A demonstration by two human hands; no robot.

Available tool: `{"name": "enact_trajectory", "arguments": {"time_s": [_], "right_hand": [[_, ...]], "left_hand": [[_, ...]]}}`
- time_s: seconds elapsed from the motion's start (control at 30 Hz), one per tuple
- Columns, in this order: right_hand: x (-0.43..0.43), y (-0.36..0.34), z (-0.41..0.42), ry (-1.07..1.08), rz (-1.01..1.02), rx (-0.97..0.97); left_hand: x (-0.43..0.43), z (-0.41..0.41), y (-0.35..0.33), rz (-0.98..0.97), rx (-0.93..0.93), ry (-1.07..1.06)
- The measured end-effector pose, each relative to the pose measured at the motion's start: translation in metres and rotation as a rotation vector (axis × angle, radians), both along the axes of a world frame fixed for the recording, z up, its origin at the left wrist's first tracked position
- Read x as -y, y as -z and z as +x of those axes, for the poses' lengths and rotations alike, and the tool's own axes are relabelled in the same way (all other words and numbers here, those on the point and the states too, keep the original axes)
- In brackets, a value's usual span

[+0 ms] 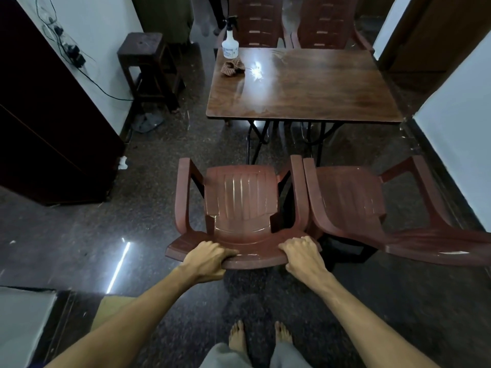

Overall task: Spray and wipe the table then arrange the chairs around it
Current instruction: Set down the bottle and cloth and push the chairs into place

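Two hands hold one chair in the head view. The left hand (210, 257) and the right hand (303, 253) each curl their fingers over the top edge of the backrest of a reddish-brown plastic armchair (241, 203), one hand towards each end of that edge. The armchair faces the wooden table (305, 83), with a strip of dark speckled floor between its seat and the table's near edge. A second plastic armchair (350, 200) stands just beside it on the right, their armrests close together, possibly touching.

On the table's far left corner stands a white spray bottle (230, 45) with a dark trigger head. A crumpled checked cloth (232, 67) lies just in front of it. The tabletop shines with a bright glare patch near the cloth. Two more armchairs, one to the left (255, 22) and one to the right (326, 22), stand at the table's far side. A dark wooden stool (144, 57) stands left of the table by the wall.
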State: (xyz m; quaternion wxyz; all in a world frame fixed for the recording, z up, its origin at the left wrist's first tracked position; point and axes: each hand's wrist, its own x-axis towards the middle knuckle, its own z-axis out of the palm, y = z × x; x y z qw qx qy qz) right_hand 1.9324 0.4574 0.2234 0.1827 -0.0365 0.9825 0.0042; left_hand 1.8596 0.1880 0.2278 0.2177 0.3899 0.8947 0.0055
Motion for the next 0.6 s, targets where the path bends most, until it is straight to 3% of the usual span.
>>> {"name": "enact_trajectory", "arguments": {"time_s": [0.33,0.47,0.53,0.6], "right_hand": [[-0.007,-0.011,-0.004,-0.093,-0.024,0.071],[-0.014,-0.031,-0.020,0.045,-0.425,0.367],[-0.009,-0.038,-0.031,0.132,-0.617,0.348],[0.005,-0.041,-0.042,0.141,-0.620,0.194]], "left_hand": [[-0.003,0.005,-0.004,-0.002,0.065,-0.102],[-0.003,0.000,-0.022,-0.014,0.239,-0.151],[0.002,-0.003,-0.033,0.079,0.271,-0.227],[0.009,-0.009,-0.040,0.184,0.223,-0.304]]}}
